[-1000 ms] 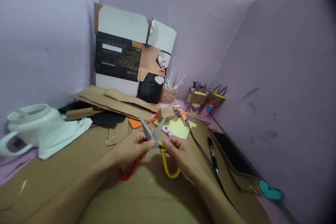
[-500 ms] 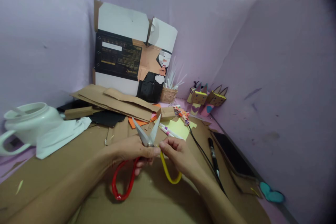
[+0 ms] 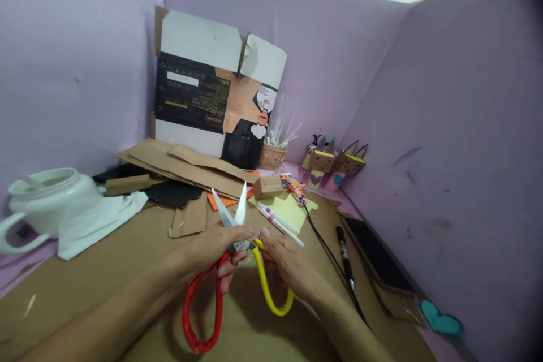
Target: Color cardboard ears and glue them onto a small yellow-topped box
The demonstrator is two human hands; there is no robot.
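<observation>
Scissors: now lower and nearer the person than a second ago, blades closer together but parted, points up and away; the scissors are raised over the cardboard.
Left hand: clamped around the pivot.
Red handle: hangs below the left hand.
Right hand: thumb and fingers pinched on the top of the yellow handle.
Yellow handle: loops down below the right hand.
Markers: two, lying just beyond the right hand.
Pen: farther right, beside the phone.
Phone: along the wall.
</observation>
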